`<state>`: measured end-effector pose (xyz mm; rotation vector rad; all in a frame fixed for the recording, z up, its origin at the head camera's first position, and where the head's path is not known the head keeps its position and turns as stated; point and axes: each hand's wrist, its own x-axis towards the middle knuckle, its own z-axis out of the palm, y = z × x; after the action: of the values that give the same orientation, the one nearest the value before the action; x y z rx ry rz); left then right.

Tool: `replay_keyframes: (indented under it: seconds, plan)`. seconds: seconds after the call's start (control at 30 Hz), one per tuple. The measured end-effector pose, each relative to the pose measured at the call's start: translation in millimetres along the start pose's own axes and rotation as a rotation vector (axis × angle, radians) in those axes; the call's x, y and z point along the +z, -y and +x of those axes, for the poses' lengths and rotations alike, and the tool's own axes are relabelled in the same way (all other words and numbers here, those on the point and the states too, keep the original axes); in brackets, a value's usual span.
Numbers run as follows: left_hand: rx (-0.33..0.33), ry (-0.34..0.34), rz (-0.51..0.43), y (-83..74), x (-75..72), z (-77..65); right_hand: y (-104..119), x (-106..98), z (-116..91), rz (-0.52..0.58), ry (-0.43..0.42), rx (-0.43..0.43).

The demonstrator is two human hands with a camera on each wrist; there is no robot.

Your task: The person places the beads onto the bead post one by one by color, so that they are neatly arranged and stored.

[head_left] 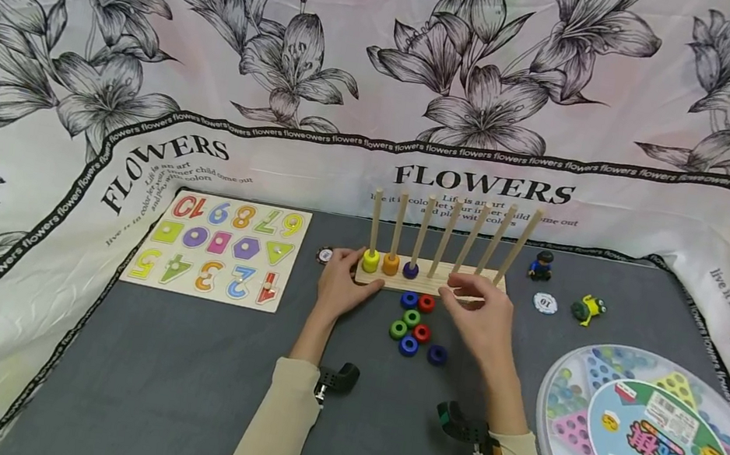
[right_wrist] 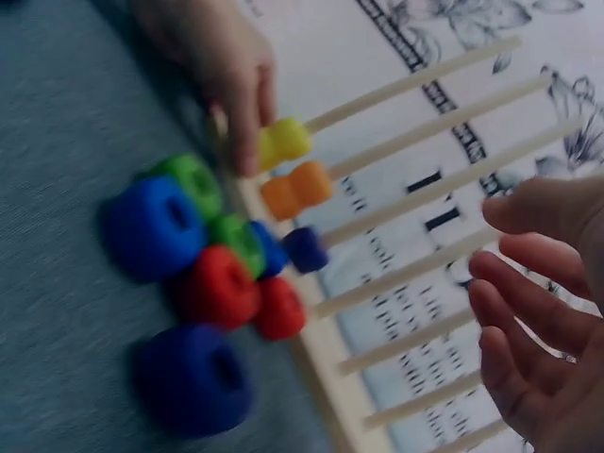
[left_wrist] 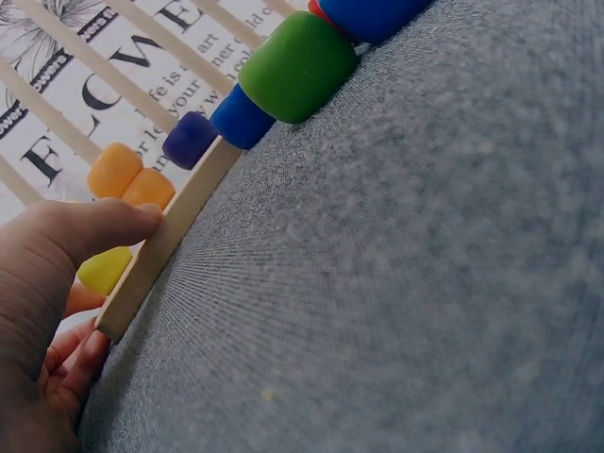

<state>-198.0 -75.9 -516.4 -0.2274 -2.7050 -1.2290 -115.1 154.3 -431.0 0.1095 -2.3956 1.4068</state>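
Already 3 pegs hold rings; 7 loose rings remain. Our left hand grips the board, our right hand nothing.

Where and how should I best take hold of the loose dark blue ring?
I'd pinch the dark blue ring across opposite sides of its outer wall, right hand coming from above: it lies flat, hole up, with a gap to the neighbouring blue ring.
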Motion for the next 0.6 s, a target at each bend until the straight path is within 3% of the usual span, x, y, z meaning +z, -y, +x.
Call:
replay_keyframes:
  seconds: [0.23,0.6]
  plan:
    - [-0.012,0.006,0.000,-1.4,1.5,0.3,-23,1,-22,-0.043,0.192,0.092]
    - [-0.022,0.008,-0.003,-0.6,1.1,0.6,-40,-8,-44,-0.039,0.386,0.126]
